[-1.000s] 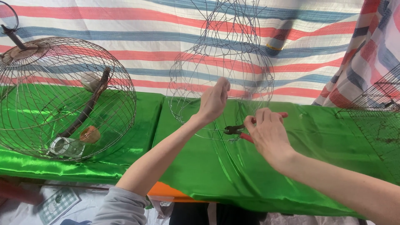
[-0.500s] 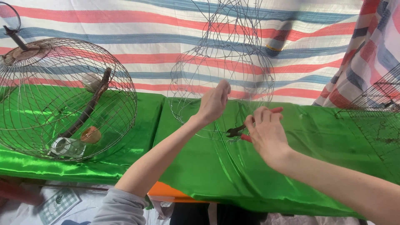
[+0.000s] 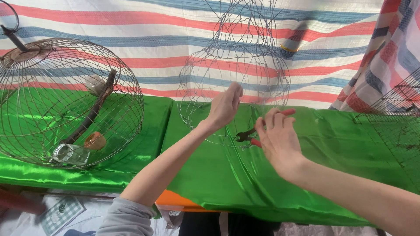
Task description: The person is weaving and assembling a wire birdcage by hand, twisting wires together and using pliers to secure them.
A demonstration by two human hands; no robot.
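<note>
An unfinished wire cage frame (image 3: 238, 65) of thin grey wire stands on the green satin cloth (image 3: 332, 166) at the middle. My left hand (image 3: 224, 107) grips one of its wires at the front. My right hand (image 3: 275, 137) holds red-handled pliers (image 3: 247, 135), whose dark jaws point left at the frame's lower ring, just below my left hand.
A finished round wire birdcage (image 3: 65, 100) lies tilted at the left, with a wooden perch, a glass jar and a small brown cup inside. Dark wire mesh panels (image 3: 396, 118) stand at the right edge. A striped tarpaulin hangs behind. The table's front edge is close to me.
My right hand with the pliers has shifted slightly up and toward the frame. My left hand keeps its hold on the wire.
</note>
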